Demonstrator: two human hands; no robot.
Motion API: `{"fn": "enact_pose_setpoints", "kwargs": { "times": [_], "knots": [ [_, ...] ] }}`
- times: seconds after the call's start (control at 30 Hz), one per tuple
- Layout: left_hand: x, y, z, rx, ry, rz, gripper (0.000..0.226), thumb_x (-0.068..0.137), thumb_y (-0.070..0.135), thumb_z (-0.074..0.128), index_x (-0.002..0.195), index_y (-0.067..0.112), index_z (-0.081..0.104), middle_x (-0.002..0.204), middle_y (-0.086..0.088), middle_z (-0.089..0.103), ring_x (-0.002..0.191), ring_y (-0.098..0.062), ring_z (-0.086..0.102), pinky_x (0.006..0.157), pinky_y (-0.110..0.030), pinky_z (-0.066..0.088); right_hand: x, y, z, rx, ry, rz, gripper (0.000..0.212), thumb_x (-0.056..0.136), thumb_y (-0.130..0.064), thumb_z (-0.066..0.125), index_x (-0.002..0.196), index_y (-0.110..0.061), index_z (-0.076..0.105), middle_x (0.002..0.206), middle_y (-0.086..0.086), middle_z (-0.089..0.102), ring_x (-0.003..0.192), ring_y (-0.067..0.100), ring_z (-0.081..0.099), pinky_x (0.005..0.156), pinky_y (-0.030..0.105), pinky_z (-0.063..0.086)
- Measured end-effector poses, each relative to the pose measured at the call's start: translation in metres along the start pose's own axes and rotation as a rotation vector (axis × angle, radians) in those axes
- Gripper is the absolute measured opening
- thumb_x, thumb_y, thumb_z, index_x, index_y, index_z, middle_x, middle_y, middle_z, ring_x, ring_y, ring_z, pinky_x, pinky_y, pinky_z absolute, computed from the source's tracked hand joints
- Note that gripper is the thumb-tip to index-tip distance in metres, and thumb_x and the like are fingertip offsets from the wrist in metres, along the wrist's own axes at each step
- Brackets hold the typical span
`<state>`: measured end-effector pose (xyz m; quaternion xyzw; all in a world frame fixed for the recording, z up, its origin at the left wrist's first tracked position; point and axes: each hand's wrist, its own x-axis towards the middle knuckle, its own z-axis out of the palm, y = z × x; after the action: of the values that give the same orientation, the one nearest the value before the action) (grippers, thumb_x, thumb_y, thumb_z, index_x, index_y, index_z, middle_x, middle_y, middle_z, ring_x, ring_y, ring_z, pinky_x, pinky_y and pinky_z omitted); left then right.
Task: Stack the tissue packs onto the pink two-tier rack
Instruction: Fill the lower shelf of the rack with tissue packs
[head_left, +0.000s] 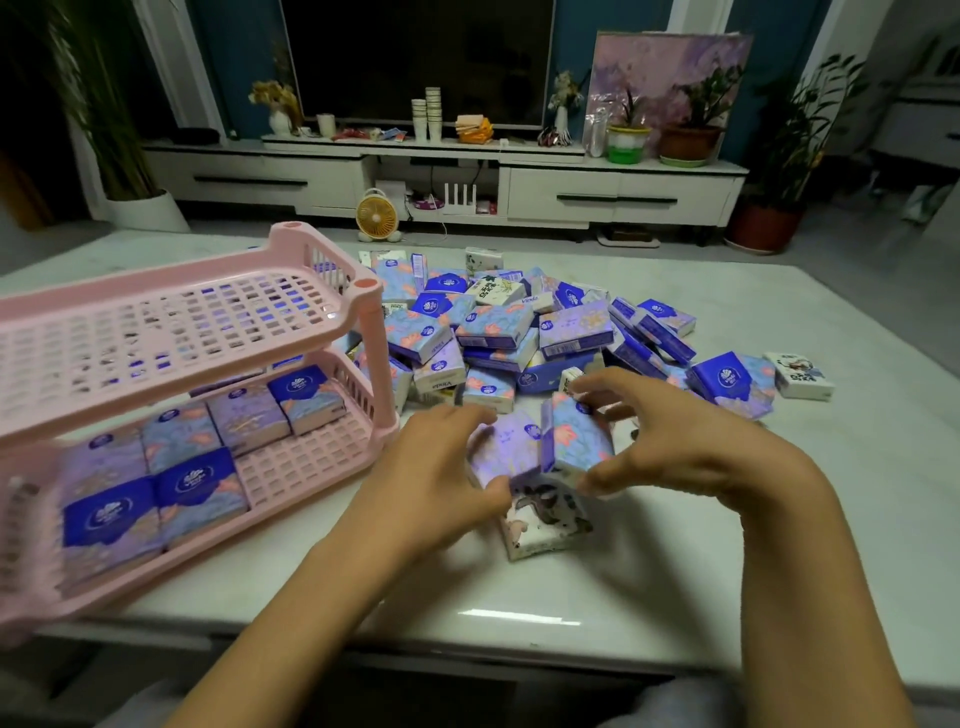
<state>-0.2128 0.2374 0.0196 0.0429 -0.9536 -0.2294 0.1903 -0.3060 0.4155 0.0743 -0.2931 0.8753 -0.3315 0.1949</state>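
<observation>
- Head view: the left hand (441, 467) and right hand (675, 441) face each other, fingers and thumbs curled round a small bundle of tissue packs (540, 457), squeezing it from both sides low over the table (779, 519).
- Both forearms reach in from the near edge, palms turned inward.
- Just behind the hands lies a loose pile (519, 332) of many packs.
- At the left stands the pink rack (374, 364): its lower tier (301, 457) is partly filled, its upper tier (171, 322) bare.
- By my judgement the task is in its early part, and most packs remain.
</observation>
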Motion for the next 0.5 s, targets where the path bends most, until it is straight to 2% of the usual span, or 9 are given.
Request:
{"fn": "enact_pose_setpoints", "kwargs": {
  "times": [0.1, 0.27, 0.4, 0.5],
  "knots": [
    [-0.019, -0.013, -0.016, 0.078, 0.027, -0.037, 0.069, 0.054, 0.055, 0.039, 0.108, 0.02, 0.063, 0.101, 0.0, 0.065, 0.095, -0.019, 0.058, 0.077, -0.019, 0.036, 0.006, -0.017, 0.017, -0.01, -0.06, -0.106, 0.072, 0.065, -0.013, 0.08, 0.125, -0.033, 0.045, 0.116, -0.015, 0.05, 0.106, 0.004, 0.049, 0.075, 0.008, 0.041],
    [-0.049, -0.042, -0.052, 0.128, 0.073, -0.24, 0.075, 0.046, 0.057, 0.044, 0.108, 0.022, 0.066, 0.103, 0.003, 0.069, 0.091, -0.013, 0.063, 0.079, -0.018, 0.043, 0.022, -0.047, 0.052, -0.015, -0.148, -0.257, 0.072, 0.066, -0.016, 0.08, 0.127, -0.029, 0.046, 0.115, -0.017, 0.05, 0.105, 0.002, 0.049, 0.078, 0.008, 0.041],
    [-0.072, -0.061, -0.077, 0.178, 0.133, -0.4, 0.08, 0.043, 0.059, 0.044, 0.109, 0.019, 0.066, 0.098, -0.001, 0.069, 0.085, -0.018, 0.064, 0.073, -0.021, 0.041, 0.032, -0.06, 0.073, -0.042, -0.172, -0.32, 0.069, 0.066, -0.018, 0.08, 0.126, -0.028, 0.047, 0.119, -0.012, 0.052, 0.104, 0.005, 0.052, 0.079, 0.011, 0.042],
    [-0.075, -0.069, -0.084, 0.207, 0.218, -0.502, 0.061, 0.053, 0.048, 0.054, 0.1, 0.012, 0.07, 0.095, -0.01, 0.07, 0.089, -0.027, 0.063, 0.073, -0.022, 0.038, 0.036, -0.073, 0.09, -0.098, -0.181, -0.363, 0.072, 0.067, -0.021, 0.079, 0.129, -0.028, 0.044, 0.126, -0.01, 0.05, 0.107, 0.007, 0.051, 0.085, 0.016, 0.042]
  ]
}}
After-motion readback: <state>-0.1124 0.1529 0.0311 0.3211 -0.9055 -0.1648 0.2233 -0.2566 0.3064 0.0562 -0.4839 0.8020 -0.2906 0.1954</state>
